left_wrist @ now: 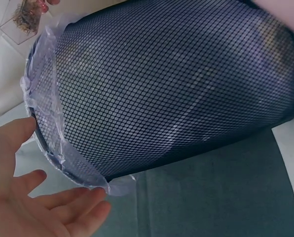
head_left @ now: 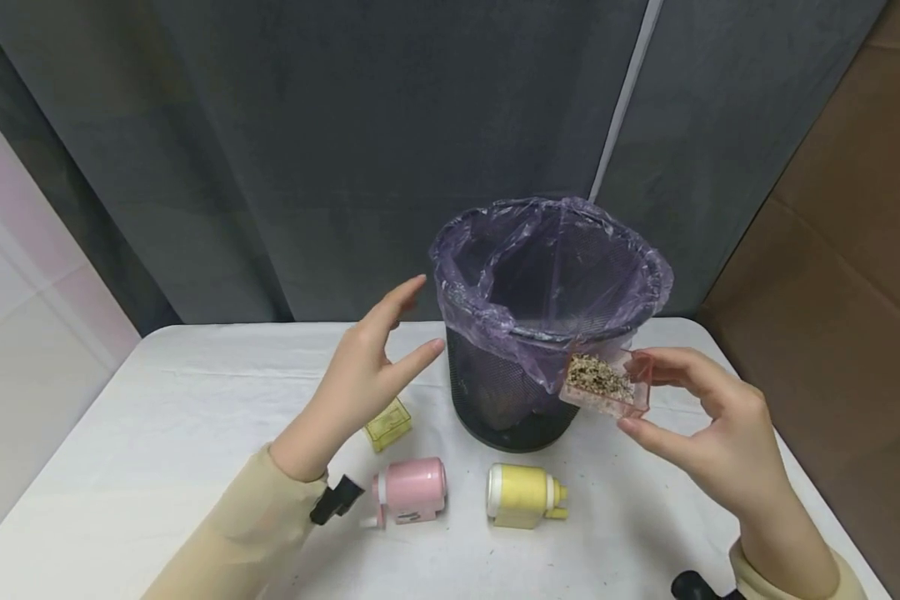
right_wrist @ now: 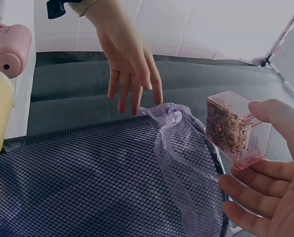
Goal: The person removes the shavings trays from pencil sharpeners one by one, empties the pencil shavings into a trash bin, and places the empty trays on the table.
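Observation:
My right hand (head_left: 720,433) pinches a small clear pink shavings drawer (head_left: 606,385) between thumb and fingers. Brown and pale pencil shavings (right_wrist: 228,129) fill much of it. It is held at the near right side of a black mesh trash bin (head_left: 487,392), just below the rim. A thin purple trash bag (head_left: 480,312) lines the bin and folds over its edge. At the bin's left, my left hand (head_left: 367,367) holds nothing, its fingers spread and the fingertips close to the rim. In the left wrist view, those fingertips overlap the bag's folded edge.
A pink pencil sharpener (head_left: 415,490) and a yellow pencil sharpener (head_left: 523,495) lie on their sides in front of the bin. Partly behind my left wrist is a small yellow clear drawer (head_left: 388,425). The white-covered table (head_left: 157,433) meets a dark grey curtain (head_left: 307,167) and a brown panel (head_left: 832,250).

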A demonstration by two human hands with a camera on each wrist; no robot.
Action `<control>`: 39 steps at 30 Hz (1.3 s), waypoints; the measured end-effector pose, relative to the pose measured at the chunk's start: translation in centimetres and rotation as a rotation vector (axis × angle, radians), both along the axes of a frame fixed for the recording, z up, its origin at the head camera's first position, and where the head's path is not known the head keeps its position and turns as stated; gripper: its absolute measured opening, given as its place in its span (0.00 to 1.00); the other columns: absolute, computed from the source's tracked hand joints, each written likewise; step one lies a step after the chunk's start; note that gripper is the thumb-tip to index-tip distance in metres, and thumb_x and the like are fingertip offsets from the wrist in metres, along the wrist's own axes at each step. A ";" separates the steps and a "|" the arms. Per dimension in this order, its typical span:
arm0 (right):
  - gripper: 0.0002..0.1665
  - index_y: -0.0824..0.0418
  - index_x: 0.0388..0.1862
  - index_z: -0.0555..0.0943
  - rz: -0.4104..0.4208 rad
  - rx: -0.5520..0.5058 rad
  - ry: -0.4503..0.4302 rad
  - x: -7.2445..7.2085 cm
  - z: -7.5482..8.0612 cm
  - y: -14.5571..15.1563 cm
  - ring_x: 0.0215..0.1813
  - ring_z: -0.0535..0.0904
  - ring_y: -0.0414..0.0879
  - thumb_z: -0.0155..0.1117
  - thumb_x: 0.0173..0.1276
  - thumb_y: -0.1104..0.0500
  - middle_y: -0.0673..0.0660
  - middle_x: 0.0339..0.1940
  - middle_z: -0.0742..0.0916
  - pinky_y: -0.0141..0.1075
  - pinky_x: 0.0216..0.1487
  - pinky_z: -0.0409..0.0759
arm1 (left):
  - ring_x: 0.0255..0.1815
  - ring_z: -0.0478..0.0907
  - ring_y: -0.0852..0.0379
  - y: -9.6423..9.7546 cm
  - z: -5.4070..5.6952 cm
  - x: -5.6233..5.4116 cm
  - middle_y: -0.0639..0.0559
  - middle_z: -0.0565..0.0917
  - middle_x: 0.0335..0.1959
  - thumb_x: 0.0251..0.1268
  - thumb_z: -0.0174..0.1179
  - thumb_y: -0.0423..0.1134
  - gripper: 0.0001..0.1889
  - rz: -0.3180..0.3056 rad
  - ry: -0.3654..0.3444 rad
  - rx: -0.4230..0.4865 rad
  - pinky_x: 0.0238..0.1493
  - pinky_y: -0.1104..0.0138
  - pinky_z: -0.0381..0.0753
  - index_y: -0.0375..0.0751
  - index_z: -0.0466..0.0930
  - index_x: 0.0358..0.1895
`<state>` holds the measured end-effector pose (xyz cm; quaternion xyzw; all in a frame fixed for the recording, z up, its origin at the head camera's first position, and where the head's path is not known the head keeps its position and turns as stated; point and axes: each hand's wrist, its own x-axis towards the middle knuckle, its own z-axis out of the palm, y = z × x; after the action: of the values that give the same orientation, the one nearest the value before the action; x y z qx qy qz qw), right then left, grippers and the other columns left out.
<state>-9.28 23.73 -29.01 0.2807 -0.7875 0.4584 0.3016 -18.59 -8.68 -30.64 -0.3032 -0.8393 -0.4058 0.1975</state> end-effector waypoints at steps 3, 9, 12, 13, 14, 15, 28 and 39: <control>0.39 0.75 0.49 0.79 -0.024 -0.011 0.002 -0.2 0.4 0.0 0.42 0.81 0.41 0.73 0.29 0.85 0.57 0.43 0.85 0.30 0.52 0.73 | 0.65 0.68 0.51 0.2 0.5 -0.4 0.53 0.65 0.70 0.63 0.65 0.46 0.38 0.010 -0.039 0.003 0.61 0.54 0.69 0.51 0.58 0.74; 0.36 0.76 0.48 0.79 -0.036 -0.036 0.033 -0.8 0.9 0.3 0.41 0.81 0.42 0.74 0.32 0.82 0.57 0.41 0.85 0.31 0.50 0.74 | 0.67 0.65 0.53 0.7 1.1 -1.0 0.56 0.63 0.71 0.62 0.64 0.51 0.39 0.002 -0.085 0.001 0.63 0.52 0.67 0.56 0.56 0.74; 0.31 0.77 0.47 0.79 -0.022 -0.057 0.058 -1.2 1.1 0.4 0.41 0.81 0.41 0.79 0.40 0.73 0.55 0.41 0.86 0.31 0.50 0.74 | 0.67 0.64 0.53 0.9 1.2 -1.2 0.55 0.63 0.71 0.61 0.65 0.51 0.39 -0.008 -0.094 0.006 0.64 0.54 0.66 0.56 0.57 0.74; 0.30 0.77 0.47 0.79 -0.020 -0.062 0.064 -1.3 1.2 0.4 0.41 0.82 0.41 0.80 0.43 0.69 0.54 0.41 0.86 0.31 0.49 0.74 | 0.68 0.64 0.53 1.0 1.2 -1.3 0.55 0.63 0.71 0.61 0.65 0.51 0.39 -0.009 -0.098 0.008 0.64 0.54 0.65 0.56 0.57 0.74; 0.30 0.78 0.47 0.79 -0.019 -0.065 0.070 -1.4 1.3 0.4 0.41 0.81 0.40 0.80 0.44 0.67 0.54 0.41 0.86 0.31 0.49 0.75 | 0.68 0.64 0.53 1.0 1.3 -1.3 0.54 0.64 0.71 0.61 0.65 0.50 0.39 -0.012 -0.100 0.010 0.65 0.55 0.65 0.56 0.57 0.74; 0.30 0.77 0.46 0.79 -0.025 -0.062 0.072 -1.6 1.4 0.4 0.41 0.81 0.40 0.80 0.44 0.67 0.53 0.41 0.86 0.30 0.49 0.74 | 0.68 0.64 0.54 1.1 1.3 -1.4 0.54 0.64 0.71 0.61 0.65 0.50 0.38 -0.014 -0.100 0.011 0.65 0.55 0.65 0.55 0.58 0.73; 0.37 0.71 0.48 0.81 -0.124 0.068 0.078 -2.8 2.7 0.1 0.43 0.80 0.38 0.76 0.31 0.82 0.55 0.40 0.85 0.28 0.48 0.75 | 0.63 0.69 0.55 2.0 1.5 -1.9 0.52 0.75 0.62 0.59 0.68 0.44 0.29 0.004 -0.079 0.060 0.60 0.54 0.70 0.47 0.72 0.64; 0.38 0.70 0.47 0.81 -0.199 0.096 0.093 -4.0 2.8 0.2 0.41 0.78 0.32 0.79 0.29 0.81 0.58 0.38 0.85 0.25 0.46 0.74 | 0.54 0.75 0.52 2.6 1.7 -2.2 0.49 0.79 0.56 0.55 0.71 0.40 0.26 0.017 -0.058 0.095 0.54 0.55 0.74 0.42 0.76 0.58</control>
<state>-13.30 23.95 -26.25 0.2360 -0.8177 0.3745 0.3681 -20.81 -6.10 -28.90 -0.2746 -0.8268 -0.4522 0.1908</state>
